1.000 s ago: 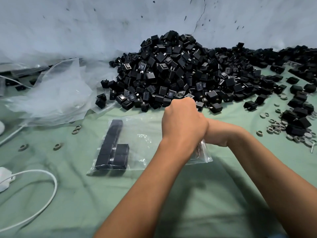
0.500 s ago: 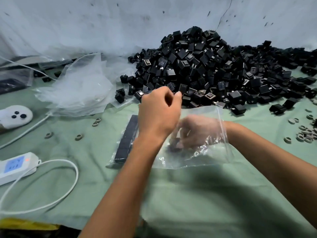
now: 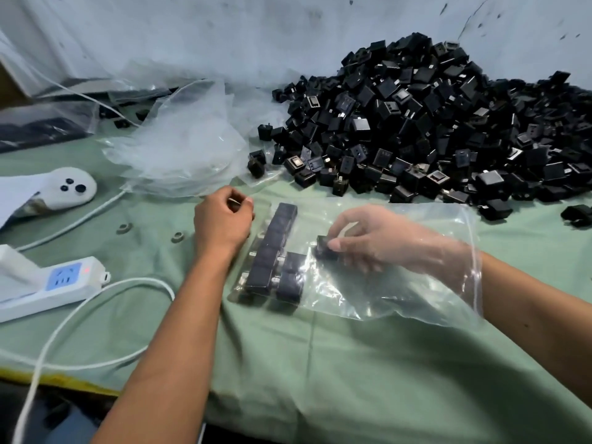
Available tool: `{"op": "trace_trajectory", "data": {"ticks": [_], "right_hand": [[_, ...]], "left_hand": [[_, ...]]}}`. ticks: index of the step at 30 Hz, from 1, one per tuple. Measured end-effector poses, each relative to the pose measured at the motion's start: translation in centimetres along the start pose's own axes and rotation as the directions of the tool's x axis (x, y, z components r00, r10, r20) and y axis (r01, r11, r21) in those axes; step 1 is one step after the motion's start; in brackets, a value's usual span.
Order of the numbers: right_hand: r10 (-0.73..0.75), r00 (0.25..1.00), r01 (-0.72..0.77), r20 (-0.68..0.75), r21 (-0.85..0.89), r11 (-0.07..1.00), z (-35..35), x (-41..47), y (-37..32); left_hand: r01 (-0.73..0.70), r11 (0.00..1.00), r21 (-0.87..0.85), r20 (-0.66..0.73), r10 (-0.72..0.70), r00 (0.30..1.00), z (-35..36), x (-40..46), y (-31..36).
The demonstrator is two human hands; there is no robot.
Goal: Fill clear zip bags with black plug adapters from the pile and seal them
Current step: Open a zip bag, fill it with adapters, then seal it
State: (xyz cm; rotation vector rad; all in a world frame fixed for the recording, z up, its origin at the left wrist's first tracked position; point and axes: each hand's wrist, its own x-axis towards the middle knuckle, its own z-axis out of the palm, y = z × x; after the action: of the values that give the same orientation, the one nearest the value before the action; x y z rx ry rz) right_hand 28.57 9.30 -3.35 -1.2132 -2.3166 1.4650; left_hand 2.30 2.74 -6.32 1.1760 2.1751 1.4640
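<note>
A clear zip bag (image 3: 400, 293) lies flat on the green cloth, its mouth toward the right. Inside its left end, several black adapters (image 3: 272, 251) sit in two neat rows. My right hand (image 3: 384, 241) is inside the bag up to the wrist and pinches one black adapter (image 3: 323, 248) just right of the rows. My left hand (image 3: 221, 222) sits at the bag's left end, fingers curled, thumb and forefinger pinching what looks like the bag's edge. The big pile of black plug adapters (image 3: 416, 123) rises behind the bag.
A heap of empty clear bags (image 3: 179, 145) lies at the back left. A white power strip (image 3: 48, 283) with its cord (image 3: 96, 302) and a white device (image 3: 70, 187) sit at the left. Small rings (image 3: 125, 228) dot the cloth. The table's front edge (image 3: 64, 379) runs at lower left.
My right hand has reached deeper into the bag with an adapter, toward the rows. My left hand has moved from the bag's upper edge to its left end. The view has swung left.
</note>
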Motion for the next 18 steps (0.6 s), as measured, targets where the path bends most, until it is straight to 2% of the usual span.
{"op": "trace_trajectory", "data": {"ticks": [7,18], "right_hand": [[-0.040,0.999,0.038,0.018,0.083,0.996,1.2,1.7,-0.6],[-0.090,0.996,0.089,0.008,0.074,0.993,2.3,2.3,-1.5]], "left_hand": [[-0.091,0.991,0.096,0.037,0.088,0.995,0.3,0.0,-0.1],[-0.089,0.983,0.159,0.057,0.081,0.995,0.4,-0.1,0.0]]}}
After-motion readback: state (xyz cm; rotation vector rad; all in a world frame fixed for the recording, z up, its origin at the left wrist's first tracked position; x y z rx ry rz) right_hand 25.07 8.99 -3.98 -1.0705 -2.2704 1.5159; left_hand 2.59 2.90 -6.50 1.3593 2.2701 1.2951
